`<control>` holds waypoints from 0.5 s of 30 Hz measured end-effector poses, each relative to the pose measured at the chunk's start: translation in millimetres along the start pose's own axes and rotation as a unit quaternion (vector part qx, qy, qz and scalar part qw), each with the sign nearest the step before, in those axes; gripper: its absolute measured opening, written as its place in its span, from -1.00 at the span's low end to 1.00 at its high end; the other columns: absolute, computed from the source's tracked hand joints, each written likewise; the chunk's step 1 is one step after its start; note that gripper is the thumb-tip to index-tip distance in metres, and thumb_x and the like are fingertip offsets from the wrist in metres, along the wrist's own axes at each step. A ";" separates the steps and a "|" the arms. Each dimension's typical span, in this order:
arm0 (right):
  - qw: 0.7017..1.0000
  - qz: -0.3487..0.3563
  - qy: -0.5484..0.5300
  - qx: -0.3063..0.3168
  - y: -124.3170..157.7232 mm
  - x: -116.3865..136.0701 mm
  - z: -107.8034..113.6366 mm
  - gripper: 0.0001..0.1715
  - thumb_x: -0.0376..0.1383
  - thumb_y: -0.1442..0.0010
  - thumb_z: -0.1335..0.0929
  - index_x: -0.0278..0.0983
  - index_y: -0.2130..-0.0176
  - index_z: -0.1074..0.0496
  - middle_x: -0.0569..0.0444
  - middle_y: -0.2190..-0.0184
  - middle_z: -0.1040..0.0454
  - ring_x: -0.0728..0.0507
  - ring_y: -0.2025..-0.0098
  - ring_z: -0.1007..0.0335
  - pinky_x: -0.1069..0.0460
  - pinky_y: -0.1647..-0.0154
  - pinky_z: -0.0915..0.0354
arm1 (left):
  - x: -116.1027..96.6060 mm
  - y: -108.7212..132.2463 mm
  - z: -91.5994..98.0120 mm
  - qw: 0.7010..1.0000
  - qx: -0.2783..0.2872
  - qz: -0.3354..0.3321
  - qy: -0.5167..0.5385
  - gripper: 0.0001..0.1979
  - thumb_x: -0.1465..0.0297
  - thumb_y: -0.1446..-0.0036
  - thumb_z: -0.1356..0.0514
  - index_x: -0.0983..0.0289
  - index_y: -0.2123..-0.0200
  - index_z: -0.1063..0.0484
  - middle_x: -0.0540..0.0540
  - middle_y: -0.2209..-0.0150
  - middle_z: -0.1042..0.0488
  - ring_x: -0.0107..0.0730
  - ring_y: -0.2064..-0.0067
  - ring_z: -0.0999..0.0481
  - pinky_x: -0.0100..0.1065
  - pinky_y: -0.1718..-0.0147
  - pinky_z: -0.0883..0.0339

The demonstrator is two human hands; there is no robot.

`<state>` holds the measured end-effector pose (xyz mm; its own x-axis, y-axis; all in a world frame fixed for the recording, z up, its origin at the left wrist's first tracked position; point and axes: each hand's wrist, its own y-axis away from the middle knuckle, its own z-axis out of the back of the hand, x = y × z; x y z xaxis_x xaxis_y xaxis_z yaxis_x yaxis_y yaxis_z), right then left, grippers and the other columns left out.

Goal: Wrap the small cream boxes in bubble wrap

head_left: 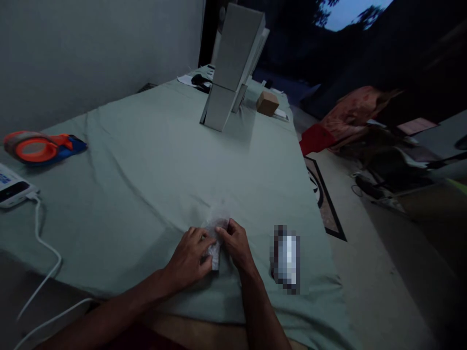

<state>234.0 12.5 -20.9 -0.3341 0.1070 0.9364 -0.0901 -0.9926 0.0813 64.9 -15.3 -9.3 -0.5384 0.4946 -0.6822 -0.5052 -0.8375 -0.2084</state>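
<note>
A small dark item (pixel 214 253) wrapped in clear, crinkled plastic, perhaps bubble wrap, lies on the green cloth between my hands; its kind cannot be made out. My left hand (pixel 189 257) grips its left side with curled fingers, the thumb low near its bottom end. On the other side my right hand (pixel 235 243) pinches the plastic near its upper end between thumb and fingers. A loose translucent end of the plastic (pixel 219 211) spreads out beyond my fingertips. The fingers hide much of the item.
An orange and blue tape dispenser (pixel 40 148), a white device (pixel 14 187) and its cable (pixel 38 228) are at left. Right of my hands lies a pixelated object (pixel 286 260). Tall white boxes (pixel 233 58) and a brown carton (pixel 267 103) stand farther back. The cloth-covered table's (pixel 321 243) edge runs along the right.
</note>
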 end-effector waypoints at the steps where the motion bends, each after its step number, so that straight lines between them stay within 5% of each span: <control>1: 1.000 0.006 -0.007 0.009 5.8 1.6 1.5 -0.74 -0.16 -0.04 -0.33 -0.30 0.32 -0.44 0.11 0.45 -0.45 -0.08 0.39 -0.35 0.06 0.35 -0.30 | 0.7 1.6 -1.6 1.000 -0.017 0.011 -0.002 -0.67 0.52 0.01 -0.16 0.25 0.10 -0.41 0.16 0.09 -0.35 -0.13 0.04 -0.30 -0.09 0.02 -0.29; 6: 0.988 0.143 0.046 0.030 41.4 1.3 11.5 -0.89 -0.30 -0.07 -0.31 -0.24 0.34 -0.44 0.04 0.29 -0.50 -0.14 0.21 -0.41 0.01 0.16 -0.32 | 6.2 9.8 -8.9 0.994 -0.097 0.054 0.017 -0.54 0.48 0.06 -0.20 0.26 0.02 -0.28 0.20 0.04 -0.29 -0.06 -0.02 -0.28 0.00 -0.04 -0.25; 10: 0.952 0.245 0.176 0.053 65.7 -1.1 18.2 -0.58 -0.45 -0.04 -0.27 -0.19 0.10 -0.43 -0.05 0.05 -0.47 -0.19 0.00 -0.38 -0.11 0.00 -0.27 | 10.9 11.6 -8.0 0.995 -0.084 0.036 0.043 -0.38 0.47 0.02 -0.18 0.24 -0.16 -0.16 0.24 -0.11 -0.22 -0.03 -0.15 -0.22 0.03 -0.12 -0.17; 15: 0.910 0.270 0.301 0.088 83.4 -1.2 16.2 -0.28 -0.40 0.03 -0.36 -0.25 -0.15 -0.27 -0.17 -0.15 -0.32 -0.31 -0.14 -0.24 -0.20 -0.05 -0.24 | 14.3 7.2 -4.1 0.995 -0.010 0.047 0.083 -0.67 0.61 0.15 -0.15 0.23 0.25 -0.40 0.17 -0.10 -0.26 -0.07 -0.15 -0.25 -0.04 -0.08 -0.25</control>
<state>242.1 -71.4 -9.7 -0.7434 -0.4396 0.5041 0.3740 -0.8981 -0.2315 56.3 -15.2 -23.4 -0.4631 0.3697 -0.8055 -0.4440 -0.8834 -0.1502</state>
